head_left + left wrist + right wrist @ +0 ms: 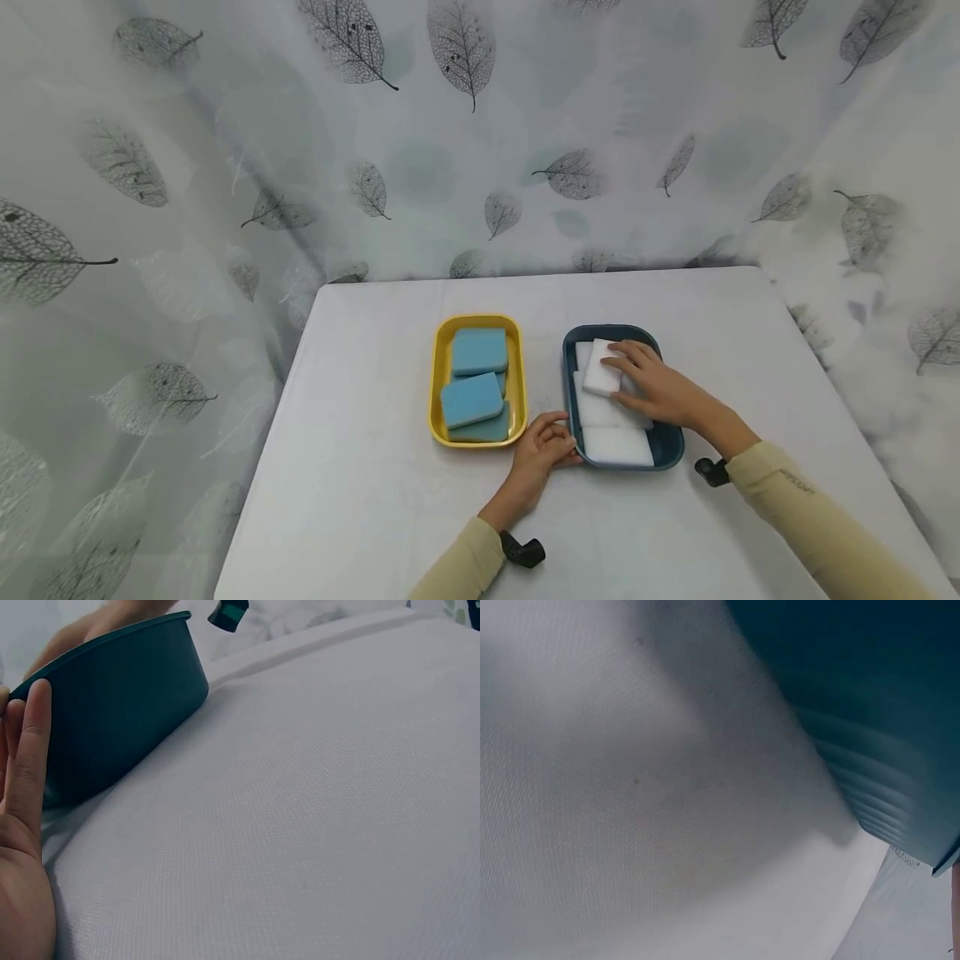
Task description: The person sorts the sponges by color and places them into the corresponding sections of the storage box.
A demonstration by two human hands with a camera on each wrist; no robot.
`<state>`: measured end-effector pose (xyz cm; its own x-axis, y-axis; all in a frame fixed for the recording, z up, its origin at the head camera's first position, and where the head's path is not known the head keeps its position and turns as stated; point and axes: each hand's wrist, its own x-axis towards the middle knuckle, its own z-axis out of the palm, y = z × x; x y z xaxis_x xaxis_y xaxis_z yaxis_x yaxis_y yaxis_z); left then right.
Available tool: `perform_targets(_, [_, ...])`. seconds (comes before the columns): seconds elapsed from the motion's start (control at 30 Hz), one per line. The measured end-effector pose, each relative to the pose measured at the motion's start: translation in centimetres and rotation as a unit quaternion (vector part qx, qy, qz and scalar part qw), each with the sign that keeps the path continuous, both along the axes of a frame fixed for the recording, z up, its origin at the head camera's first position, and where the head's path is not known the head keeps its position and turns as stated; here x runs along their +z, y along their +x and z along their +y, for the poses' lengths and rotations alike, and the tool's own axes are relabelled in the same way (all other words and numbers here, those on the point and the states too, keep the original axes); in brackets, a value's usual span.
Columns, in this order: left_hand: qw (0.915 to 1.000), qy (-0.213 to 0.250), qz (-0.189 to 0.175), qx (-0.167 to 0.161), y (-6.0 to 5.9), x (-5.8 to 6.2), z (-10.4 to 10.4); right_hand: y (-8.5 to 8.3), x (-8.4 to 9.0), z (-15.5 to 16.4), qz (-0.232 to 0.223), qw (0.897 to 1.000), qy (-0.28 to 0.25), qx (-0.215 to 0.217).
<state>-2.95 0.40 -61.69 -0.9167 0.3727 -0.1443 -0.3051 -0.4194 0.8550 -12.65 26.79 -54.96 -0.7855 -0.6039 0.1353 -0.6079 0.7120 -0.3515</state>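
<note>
A dark blue tray (667, 446) holds several white sponge blocks, one (617, 446) lying at its near end. Inside the tray, my right hand (660, 392) pinches a white sponge (602, 368) that sits tilted on top of the others, thumb at its near edge and fingers over its right side. My left hand (542, 450) is at the tray's near left side. In the left wrist view, its straight finger (34, 742) lies against the outer wall (124, 705), with fingertips at the rim. The right wrist view shows the tray's ribbed outside wall (870, 772), but the sponges are out of sight there.
Left of the blue tray stands a yellow tray (433, 392) with several blue sponges (472, 400) stacked loosely in it. Both trays are on a white-covered table (360, 467). Behind and beside the table hangs a leaf-patterned sheet (420, 183).
</note>
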Motion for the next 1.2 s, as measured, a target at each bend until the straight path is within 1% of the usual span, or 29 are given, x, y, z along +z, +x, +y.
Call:
perform_targets(0.07, [1.0000,-0.004,-0.002,-0.003,0.0,-0.1,0.0,0.1,-0.1,-0.2,0.003,1.000,0.011,-0.002])
perform_targets(0.17, [1.0000,-0.003,-0.001,-0.006,-0.1,-0.2,0.0,0.0,-0.2,-0.5,0.018,0.999,0.030,-0.001])
perform_targets(0.3, [1.0000,0.002,0.004,-0.003,-0.2,-0.2,0.0,-0.3,-0.2,-0.8,0.039,0.999,0.036,0.001])
perform_targets(0.47, [1.0000,0.000,0.000,-0.004,-0.2,-0.2,0.0,-0.4,-0.2,-1.1,0.033,0.998,0.043,-0.008])
perform_targets(0.7, [0.9999,0.004,-0.004,-0.009,-0.3,-0.2,0.0,-0.1,-0.3,-1.5,0.029,0.997,0.060,-0.042])
perform_targets(0.77, [0.9999,0.004,-0.003,-0.010,-0.3,-0.2,0.0,-0.1,-0.2,-1.7,0.023,0.996,0.066,-0.051])
perform_targets(0.9, [0.9999,0.005,-0.003,-0.010,-0.2,-0.1,0.0,0.0,0.4,-2.1,-0.002,0.995,0.082,-0.062])
perform_targets(1.07, [0.9999,0.008,-0.003,-0.009,-0.3,-0.1,0.0,-0.3,1.4,-2.5,-0.030,0.992,0.108,-0.063])
perform_targets(1.2, [0.9999,0.010,-0.005,-0.007,-0.2,-0.2,0.1,-0.6,1.6,-2.6,-0.045,0.990,0.121,-0.063])
